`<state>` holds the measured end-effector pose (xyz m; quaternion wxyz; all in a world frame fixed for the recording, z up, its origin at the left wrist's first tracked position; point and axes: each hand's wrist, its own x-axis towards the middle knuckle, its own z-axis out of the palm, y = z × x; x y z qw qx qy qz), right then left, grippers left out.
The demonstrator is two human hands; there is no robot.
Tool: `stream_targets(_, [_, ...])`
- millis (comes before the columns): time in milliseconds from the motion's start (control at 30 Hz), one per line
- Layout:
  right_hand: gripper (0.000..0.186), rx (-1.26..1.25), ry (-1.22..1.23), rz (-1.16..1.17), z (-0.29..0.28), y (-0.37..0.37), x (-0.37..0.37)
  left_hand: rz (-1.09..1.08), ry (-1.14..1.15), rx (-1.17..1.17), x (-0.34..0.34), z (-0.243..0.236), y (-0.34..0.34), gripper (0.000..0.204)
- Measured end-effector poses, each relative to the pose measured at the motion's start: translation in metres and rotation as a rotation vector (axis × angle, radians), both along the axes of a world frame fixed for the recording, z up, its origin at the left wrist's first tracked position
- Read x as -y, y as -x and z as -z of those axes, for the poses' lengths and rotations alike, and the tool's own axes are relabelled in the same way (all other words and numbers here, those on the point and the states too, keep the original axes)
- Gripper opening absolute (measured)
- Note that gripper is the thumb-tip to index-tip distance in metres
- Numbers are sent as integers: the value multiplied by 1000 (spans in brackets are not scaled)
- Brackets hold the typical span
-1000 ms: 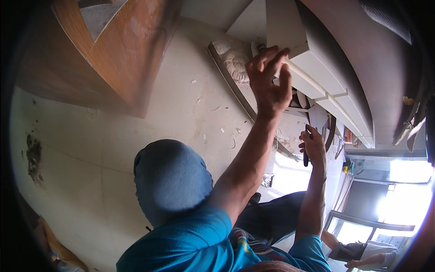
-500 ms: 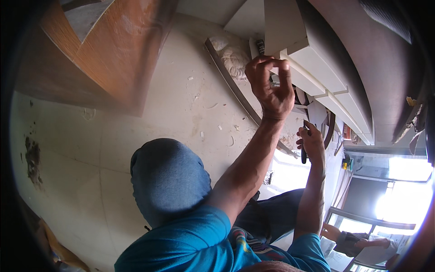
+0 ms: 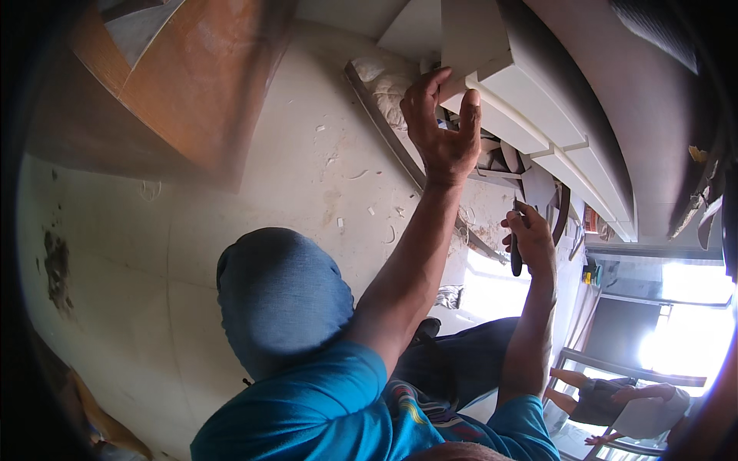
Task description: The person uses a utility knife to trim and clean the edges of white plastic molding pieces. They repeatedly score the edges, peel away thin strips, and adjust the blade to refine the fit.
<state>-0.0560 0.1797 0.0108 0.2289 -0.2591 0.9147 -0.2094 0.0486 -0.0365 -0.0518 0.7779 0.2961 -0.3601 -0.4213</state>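
Note:
My left hand [image 3: 442, 131] is raised at the near end of a long white panelled piece [image 3: 523, 107], fingers apart and curved, fingertips by its corner; whether they touch is unclear. My right hand [image 3: 529, 234] is lower and farther right, closed around a dark slim hand tool [image 3: 516, 253], whose tip is hard to make out. Behind my left hand are a dusty padded bundle [image 3: 384, 100] and dark cut pieces [image 3: 507, 157]. My blue denim-covered knee [image 3: 280, 296] is left of my left forearm.
A wooden cabinet piece [image 3: 192, 92] stands at upper left. Scraps [image 3: 340, 222] litter the pale floor [image 3: 154, 269], beside a long strip [image 3: 377, 115]. A large curved grey panel [image 3: 638, 115] fills upper right. Another person [image 3: 630, 407] is at lower right, near bright windows [image 3: 684, 338].
My left hand dropped and curled, then moved up and left with fingers opening again. My right hand shifted slightly upward, still holding the tool. The other person's arms and body moved.

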Motion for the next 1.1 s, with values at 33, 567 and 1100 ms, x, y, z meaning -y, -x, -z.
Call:
stream_targets(33, [47,-26,-5,-21,-1,-1,0,-84,36,44,2,2,2,40])
stream_targets(567, [48,-141,-42,-2,-30,-25,6,43,-104,-221,-3,-4,-13,23])
stream_targets(1100, [42,-54,40,-20,-5,-10,-1,93,-377,-243,-40,-32,7,47])
